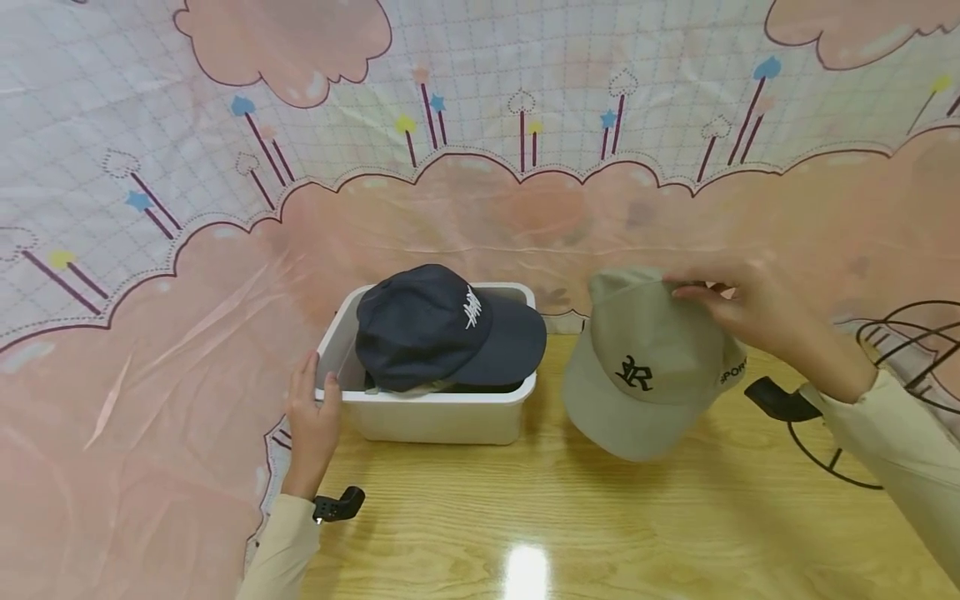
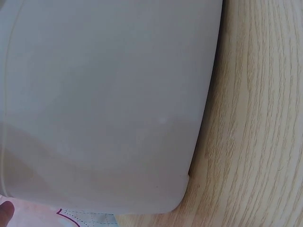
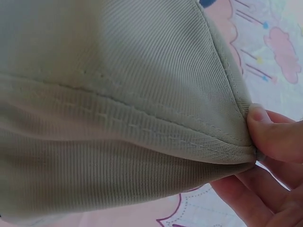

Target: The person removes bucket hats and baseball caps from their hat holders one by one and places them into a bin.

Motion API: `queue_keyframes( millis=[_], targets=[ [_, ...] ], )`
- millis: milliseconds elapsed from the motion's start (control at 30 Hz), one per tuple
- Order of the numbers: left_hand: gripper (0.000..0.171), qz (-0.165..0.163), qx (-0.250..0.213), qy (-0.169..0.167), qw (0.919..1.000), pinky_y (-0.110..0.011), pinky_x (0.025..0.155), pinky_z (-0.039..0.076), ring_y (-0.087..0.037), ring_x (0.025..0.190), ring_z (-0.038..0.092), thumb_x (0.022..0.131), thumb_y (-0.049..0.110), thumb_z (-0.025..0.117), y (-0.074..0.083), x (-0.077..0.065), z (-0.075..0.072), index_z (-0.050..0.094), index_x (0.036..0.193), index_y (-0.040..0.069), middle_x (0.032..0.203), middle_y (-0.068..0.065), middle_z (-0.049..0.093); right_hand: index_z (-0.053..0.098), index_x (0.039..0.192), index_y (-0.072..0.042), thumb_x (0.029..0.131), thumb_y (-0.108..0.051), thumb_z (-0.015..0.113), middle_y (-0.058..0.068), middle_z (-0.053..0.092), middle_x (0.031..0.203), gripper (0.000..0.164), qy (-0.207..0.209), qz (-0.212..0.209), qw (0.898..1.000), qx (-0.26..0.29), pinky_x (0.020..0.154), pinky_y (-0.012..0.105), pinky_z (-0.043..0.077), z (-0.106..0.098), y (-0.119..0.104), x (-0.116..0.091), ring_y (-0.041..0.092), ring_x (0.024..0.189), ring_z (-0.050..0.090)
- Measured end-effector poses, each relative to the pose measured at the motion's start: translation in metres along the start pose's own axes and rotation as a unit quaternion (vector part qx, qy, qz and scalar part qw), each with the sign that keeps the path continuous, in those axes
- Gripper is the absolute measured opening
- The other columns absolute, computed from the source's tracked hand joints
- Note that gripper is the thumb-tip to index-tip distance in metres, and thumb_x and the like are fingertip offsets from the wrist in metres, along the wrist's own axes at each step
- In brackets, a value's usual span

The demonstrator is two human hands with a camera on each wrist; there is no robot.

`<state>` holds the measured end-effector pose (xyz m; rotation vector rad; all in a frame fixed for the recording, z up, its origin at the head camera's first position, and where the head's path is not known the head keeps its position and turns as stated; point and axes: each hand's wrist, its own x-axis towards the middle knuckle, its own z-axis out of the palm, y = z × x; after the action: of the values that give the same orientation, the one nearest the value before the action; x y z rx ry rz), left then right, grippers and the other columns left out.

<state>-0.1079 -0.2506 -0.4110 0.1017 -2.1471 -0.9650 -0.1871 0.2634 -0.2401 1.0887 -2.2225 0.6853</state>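
A beige baseball cap (image 1: pixel 652 358) with a dark embroidered letter hangs brim-down over the table, right of the box. My right hand (image 1: pixel 738 300) pinches the top of its crown; the right wrist view shows thumb and fingers (image 3: pixel 272 135) gathering the cloth (image 3: pixel 142 80). A navy baseball cap (image 1: pixel 427 333) with white lettering lies in the white box (image 1: pixel 442 421), its brim resting over the right side. Something pale shows beneath it. My left hand (image 1: pixel 313 421) touches the box's left rim with extended fingers. In the left wrist view the box wall (image 2: pixel 104 104) fills most of the picture.
A black wire rack (image 1: pixel 911 325) stands at the right edge, partly behind the right sleeve. The wooden table (image 1: pixel 465 517) reaches toward the front. Behind and to the left hangs or lies a pink and white patterned cloth (image 1: pixel 187 400).
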Motion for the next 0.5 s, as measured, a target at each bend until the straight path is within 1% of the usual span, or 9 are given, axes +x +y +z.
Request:
queue_keyframes(
  millis=[133, 267, 367, 500],
  targets=[
    [0.048, -0.002, 0.002, -0.002, 1.0, -0.055, 0.103, 0.028, -0.036, 0.128, 0.039, 0.093, 0.015, 0.051, 0.0, -0.001, 0.001, 0.046, 0.135, -0.006, 0.138, -0.021, 0.044, 0.076, 0.09, -0.006, 0.065, 0.014, 0.078, 0.006, 0.072, 0.089, 0.032, 0.022, -0.007, 1.0, -0.001, 0.064, 0.007, 0.046, -0.002, 0.001, -0.006, -0.009, 0.077, 0.057],
    [0.048, 0.0, 0.001, 0.001, 1.0, -0.054, 0.103, 0.03, -0.035, 0.127, 0.039, 0.093, 0.016, 0.051, 0.001, 0.001, 0.0, 0.046, 0.136, -0.006, 0.138, -0.02, 0.044, 0.076, 0.089, -0.003, 0.063, 0.018, 0.077, 0.009, 0.072, 0.086, 0.034, 0.048, -0.014, 0.999, 0.0, 0.065, 0.005, 0.044, -0.007, 0.002, -0.001, -0.014, 0.078, 0.054],
    [0.048, -0.001, -0.001, 0.002, 1.0, -0.053, 0.104, 0.03, -0.035, 0.127, 0.039, 0.093, 0.016, 0.051, 0.001, 0.001, 0.0, 0.047, 0.135, -0.006, 0.139, -0.02, 0.044, 0.076, 0.088, -0.005, 0.065, 0.016, 0.077, 0.006, 0.072, 0.084, 0.031, 0.054, -0.005, 0.999, -0.008, 0.067, 0.004, 0.043, -0.013, 0.001, 0.007, -0.013, 0.077, 0.054],
    [0.048, -0.004, -0.003, 0.001, 1.0, -0.053, 0.104, 0.03, -0.035, 0.128, 0.039, 0.093, 0.016, 0.051, 0.0, 0.0, 0.001, 0.047, 0.136, -0.005, 0.139, -0.019, 0.044, 0.076, 0.088, -0.006, 0.07, 0.012, 0.076, 0.004, 0.072, 0.084, 0.026, 0.047, 0.006, 0.999, -0.017, 0.069, 0.004, 0.043, -0.02, -0.004, 0.018, -0.013, 0.078, 0.054]
  ],
)
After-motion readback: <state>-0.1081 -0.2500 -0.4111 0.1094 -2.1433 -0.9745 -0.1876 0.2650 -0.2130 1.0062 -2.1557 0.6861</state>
